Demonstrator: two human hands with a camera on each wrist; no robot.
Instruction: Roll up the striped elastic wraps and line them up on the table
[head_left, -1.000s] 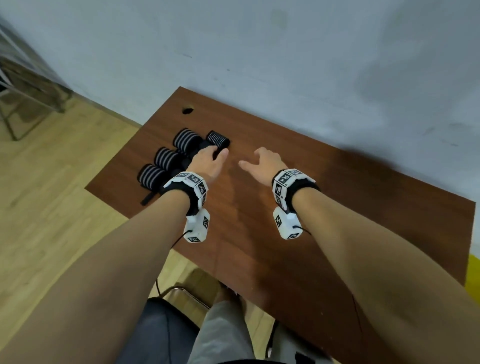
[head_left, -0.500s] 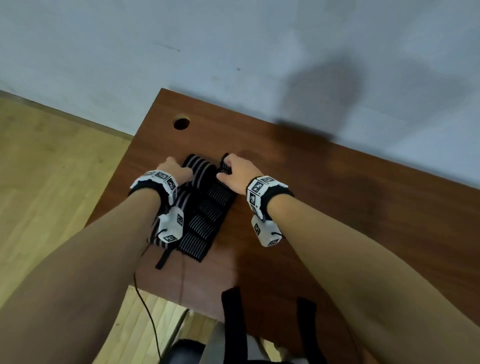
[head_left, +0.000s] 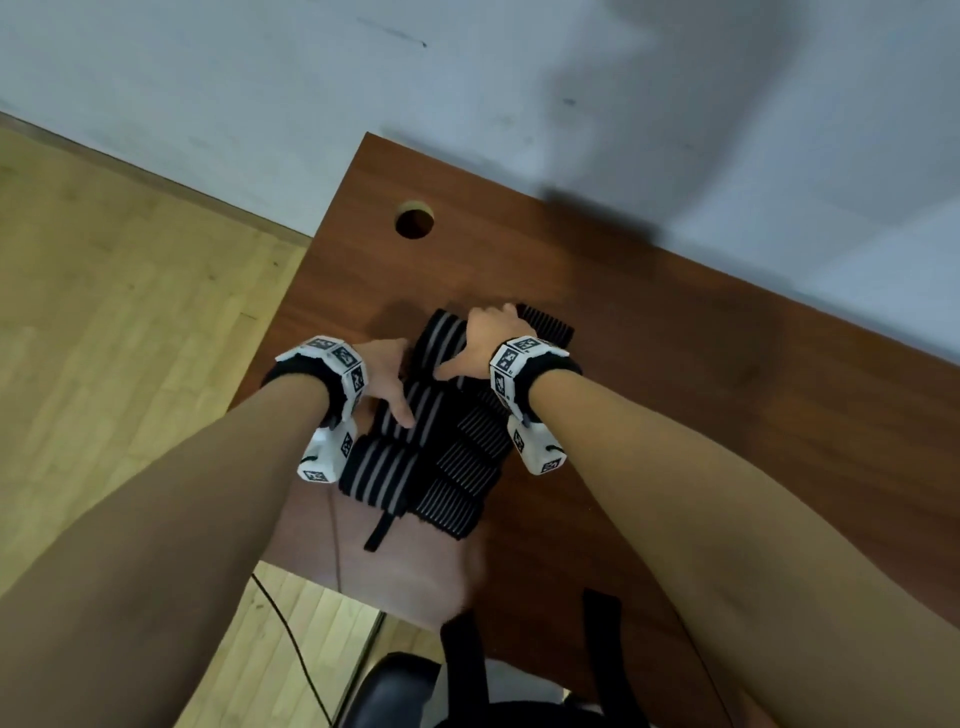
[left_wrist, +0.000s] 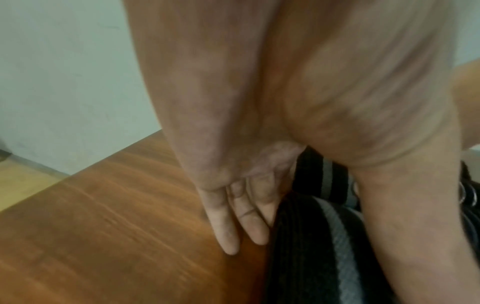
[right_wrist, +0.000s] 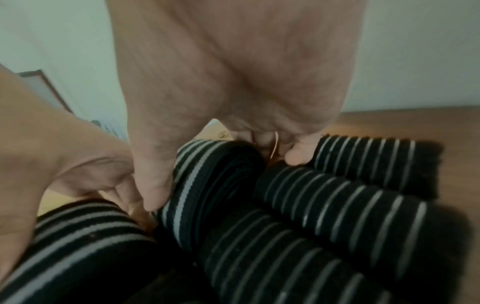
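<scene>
Both hands have come down onto the rolled wraps since a moment ago, when they were up above the surface (head_left: 675, 364) and apart from each other. Now the left hand (head_left: 387, 376) lies on the left side of the pile, its fingers (left_wrist: 235, 218) straight and close together, pressing flat against the side of a wide-striped roll (head_left: 382, 470) with the tips touching the wood — it holds nothing. The right hand (head_left: 491, 338) sits over the far end of the pile, on the other side of the top wide-striped roll (head_left: 441, 345). Its fingers (right_wrist: 298, 154) curl down into the gap between that roll and the thin-striped rolls (head_left: 478, 447) beside it, and its thumb reaches down the near side, so it looks like it is gripping the roll. The rolls lie in two rows between the hands, touching each other, with one loose strap end (head_left: 379, 532) poking out toward the person. All the wraps seem to be rolled already, so this is likely the tidy-up part: squeezing the rows straight from both sides. The strap end may still need tucking in.
</scene>
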